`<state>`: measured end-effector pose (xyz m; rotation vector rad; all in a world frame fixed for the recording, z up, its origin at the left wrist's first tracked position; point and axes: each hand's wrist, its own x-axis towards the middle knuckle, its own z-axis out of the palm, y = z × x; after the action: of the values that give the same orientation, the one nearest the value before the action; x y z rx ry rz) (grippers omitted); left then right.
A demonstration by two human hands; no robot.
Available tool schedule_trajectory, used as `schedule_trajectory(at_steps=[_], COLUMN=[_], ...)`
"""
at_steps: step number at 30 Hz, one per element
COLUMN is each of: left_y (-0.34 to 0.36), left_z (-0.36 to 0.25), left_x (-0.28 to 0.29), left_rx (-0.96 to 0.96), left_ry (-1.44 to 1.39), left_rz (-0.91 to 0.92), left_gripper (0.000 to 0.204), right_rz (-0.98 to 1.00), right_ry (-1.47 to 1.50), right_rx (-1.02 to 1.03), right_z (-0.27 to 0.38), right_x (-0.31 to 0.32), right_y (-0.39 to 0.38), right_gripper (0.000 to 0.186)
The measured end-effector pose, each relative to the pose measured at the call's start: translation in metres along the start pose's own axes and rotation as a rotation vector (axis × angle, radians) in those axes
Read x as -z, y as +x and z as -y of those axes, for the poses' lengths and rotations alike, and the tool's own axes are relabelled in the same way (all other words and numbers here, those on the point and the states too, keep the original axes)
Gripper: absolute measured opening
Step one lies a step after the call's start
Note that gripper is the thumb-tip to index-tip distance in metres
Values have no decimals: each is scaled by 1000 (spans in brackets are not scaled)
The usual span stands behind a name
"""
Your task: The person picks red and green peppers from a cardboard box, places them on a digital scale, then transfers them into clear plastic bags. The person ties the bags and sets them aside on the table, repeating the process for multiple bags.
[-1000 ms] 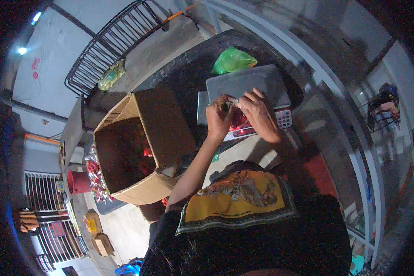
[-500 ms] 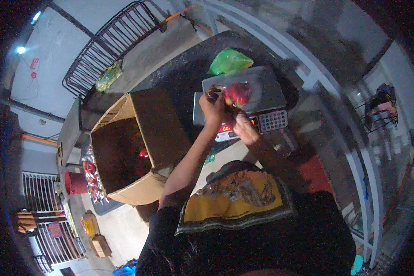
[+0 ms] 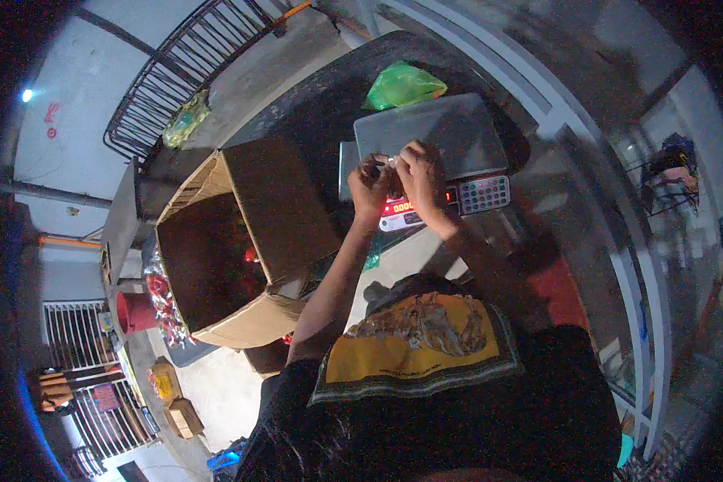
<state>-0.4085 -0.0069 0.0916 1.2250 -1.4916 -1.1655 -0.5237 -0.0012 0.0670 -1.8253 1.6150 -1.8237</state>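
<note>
Over the front edge of a grey weighing scale [image 3: 430, 136], my two hands meet with fingers pinched. My left hand [image 3: 369, 186] and my right hand [image 3: 422, 178] are closed on a small whitish twist of a clear plastic bag [image 3: 392, 161]. The bag's body is mostly hidden behind my hands, with a little red showing between them. Just below my hands, the scale's lit red display [image 3: 402, 208] and its keypad [image 3: 485, 194] are visible.
To the left stands an open cardboard box [image 3: 285, 217] with red items deep inside. A green plastic bag [image 3: 406, 85] lies beyond the scale. Red wrapped packets [image 3: 162, 297] and a red bucket [image 3: 136, 312] are farther left. A metal rail [image 3: 193, 72] runs behind.
The clear bag of red items, held up over the scale's plate before, is now mostly hidden behind my hands. My right hand has risen beside the left, and both pinch its top.
</note>
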Motion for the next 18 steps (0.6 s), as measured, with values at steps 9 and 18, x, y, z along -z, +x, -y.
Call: schedule_trajectory(at_steps=[9, 18], left_y=[13, 5], left_z=[7, -22], left_x=[-25, -25], left_rx=[-118, 138], left_ry=[-462, -778], left_rz=[-121, 11], left_gripper=[7, 11], right_rz=[218, -24], right_ry=[170, 129], right_rx=[-386, -150], right_z=[-32, 31], right_x=[8, 22], right_y=[26, 41], right_gripper=[12, 13])
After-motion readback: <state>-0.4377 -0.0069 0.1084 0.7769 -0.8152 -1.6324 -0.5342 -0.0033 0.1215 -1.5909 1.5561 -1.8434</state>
